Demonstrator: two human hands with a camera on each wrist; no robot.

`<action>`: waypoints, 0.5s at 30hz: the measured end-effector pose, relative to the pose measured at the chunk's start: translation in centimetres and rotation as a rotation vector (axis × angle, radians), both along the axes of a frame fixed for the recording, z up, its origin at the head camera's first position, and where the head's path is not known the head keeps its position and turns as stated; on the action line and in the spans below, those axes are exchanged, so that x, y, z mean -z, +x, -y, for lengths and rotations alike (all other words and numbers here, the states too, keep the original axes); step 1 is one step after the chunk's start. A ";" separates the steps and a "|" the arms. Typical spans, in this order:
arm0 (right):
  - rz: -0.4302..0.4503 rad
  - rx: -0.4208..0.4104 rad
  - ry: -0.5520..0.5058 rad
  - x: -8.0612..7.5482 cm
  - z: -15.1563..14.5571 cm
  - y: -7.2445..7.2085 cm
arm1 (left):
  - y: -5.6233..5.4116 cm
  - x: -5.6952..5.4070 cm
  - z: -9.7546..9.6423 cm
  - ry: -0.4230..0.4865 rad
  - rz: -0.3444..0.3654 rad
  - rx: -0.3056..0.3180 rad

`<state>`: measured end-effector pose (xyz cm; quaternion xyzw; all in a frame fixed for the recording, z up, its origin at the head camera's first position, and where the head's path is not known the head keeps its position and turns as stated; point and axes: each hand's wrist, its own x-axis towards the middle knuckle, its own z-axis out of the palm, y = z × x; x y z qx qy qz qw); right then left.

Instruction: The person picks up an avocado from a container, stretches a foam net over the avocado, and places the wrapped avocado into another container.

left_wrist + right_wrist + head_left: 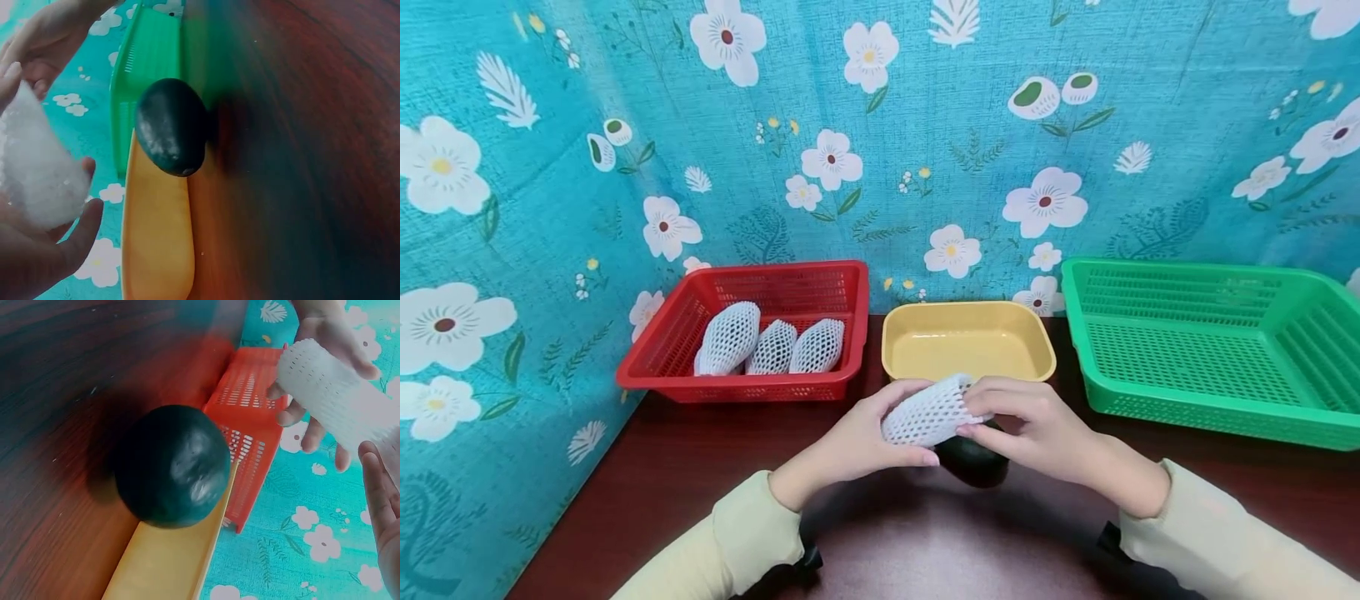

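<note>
A white foam net sleeve (925,415) is held up between both hands, in front of the yellow tub. My left hand (859,437) cups its left end, thumb below and fingers behind. With thumb and fingertips, my right hand (1041,425) pinches the right end. Whether anything is inside the sleeve I cannot tell. Just below the right fingers a dark green, smooth oval fruit (973,464), like an avocado, rests on the table, partly hidden in the head view. Both wrist views show this avocado-like fruit (172,128) whole, apart from either hand.
At the back left, a red basket (741,385) holds several bulging white foam net sleeves (730,337). A yellow tub (966,354) stands in the middle, and a green basket (1187,396) at the right. Behind them hangs a blue flowered cloth (880,167). The table (925,542) is dark brown.
</note>
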<state>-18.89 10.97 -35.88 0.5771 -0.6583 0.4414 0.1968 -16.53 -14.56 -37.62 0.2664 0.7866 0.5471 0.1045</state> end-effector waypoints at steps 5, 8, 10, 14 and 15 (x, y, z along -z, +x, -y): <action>-0.011 0.016 -0.021 -0.2 0.4 -0.1 | 0.2 -0.1 0.3 -0.013 0.018 -0.037; -0.001 0.042 -0.040 -0.5 0.2 -0.1 | 0.2 -0.5 0.9 -0.009 0.039 -0.051; 0.013 0.057 -0.050 -0.9 -0.1 -0.1 | 0.0 -0.7 1.3 -0.016 0.031 -0.063; 0.046 0.102 -0.019 -1.5 -0.8 -0.1 | -0.1 -1.0 2.2 -0.032 0.031 -0.095; 0.052 0.113 -0.006 -1.5 -1.0 -0.1 | -0.1 -1.1 2.4 -0.039 0.025 -0.100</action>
